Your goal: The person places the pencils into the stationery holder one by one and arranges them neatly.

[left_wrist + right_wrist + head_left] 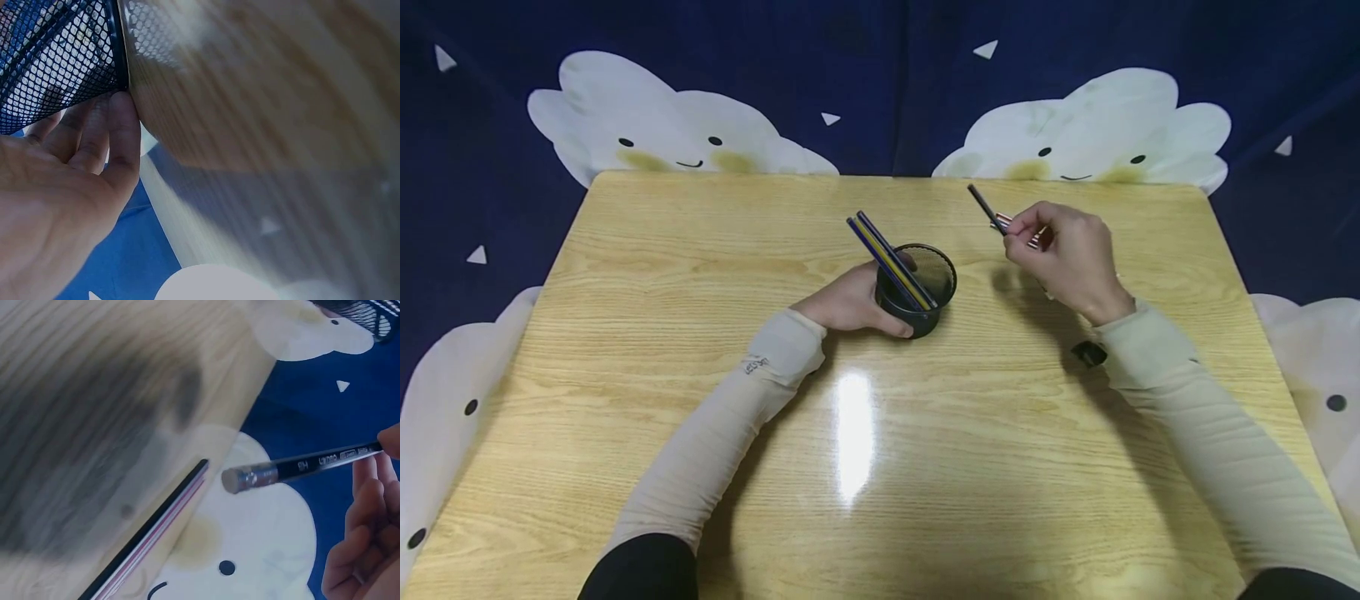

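Two jobs at once: left hand (852,300) seems to be steadying, right hand (1071,254) has the fiddly bit (nice split, honestly).
Mesh cup (937,271): over the table (970,433), between the hands and right up against the left one; can't tell if its base sits dead flat or tips a little.
Left fingers (125,125): curled round the cup's side with the thumb along the near side, so they're only spread as far as the cup makes them.
Held pencil (986,208): black, HB lettering, in the air to the right of the cup and well apart from it; its eraser (231,480) shows in the right wrist view.
Right fingers: pinched narrow, thumb and fingertips on the pencil's shaft.
Pencils in the cup (890,262): a few, blue and yellow among them, all leaning to the far left.
Pencils on the table (149,532): dark and pink-striped, lying below the right hand.
Doing it well: I'd go for a firm pinch so the pencil can't swivel, lift well above the ones lying there, and hold the cup snugly, since that lean probably makes it tippy.
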Motion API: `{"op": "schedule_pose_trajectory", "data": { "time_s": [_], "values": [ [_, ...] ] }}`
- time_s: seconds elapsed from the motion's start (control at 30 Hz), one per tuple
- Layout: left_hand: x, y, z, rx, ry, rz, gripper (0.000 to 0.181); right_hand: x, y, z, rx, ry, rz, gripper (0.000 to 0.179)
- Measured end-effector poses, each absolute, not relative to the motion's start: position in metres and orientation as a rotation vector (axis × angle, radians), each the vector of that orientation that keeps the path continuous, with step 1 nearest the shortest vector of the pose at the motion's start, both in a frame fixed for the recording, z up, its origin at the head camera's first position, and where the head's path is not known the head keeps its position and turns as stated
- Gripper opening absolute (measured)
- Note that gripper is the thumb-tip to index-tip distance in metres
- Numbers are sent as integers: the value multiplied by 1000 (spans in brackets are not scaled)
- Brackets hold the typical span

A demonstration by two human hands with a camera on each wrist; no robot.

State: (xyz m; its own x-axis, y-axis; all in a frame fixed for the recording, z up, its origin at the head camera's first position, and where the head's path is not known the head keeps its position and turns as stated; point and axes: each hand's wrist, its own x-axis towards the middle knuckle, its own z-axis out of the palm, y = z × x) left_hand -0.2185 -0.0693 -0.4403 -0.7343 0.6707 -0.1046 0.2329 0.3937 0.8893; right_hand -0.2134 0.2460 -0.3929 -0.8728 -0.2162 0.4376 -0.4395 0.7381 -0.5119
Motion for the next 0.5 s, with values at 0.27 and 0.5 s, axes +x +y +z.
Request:
{"op": "schedule_pose_trajectory", "data": {
  "time_s": [0.27,0.5],
  "values": [
    [-218,-69,-439,784,2204,1292,97,-211,229,-382,506,-2469,1079,8],
    [-218,-70,-438,786,2205,1301,97,-209,219,-375,561,-2391,1162,5]
  ]
}}
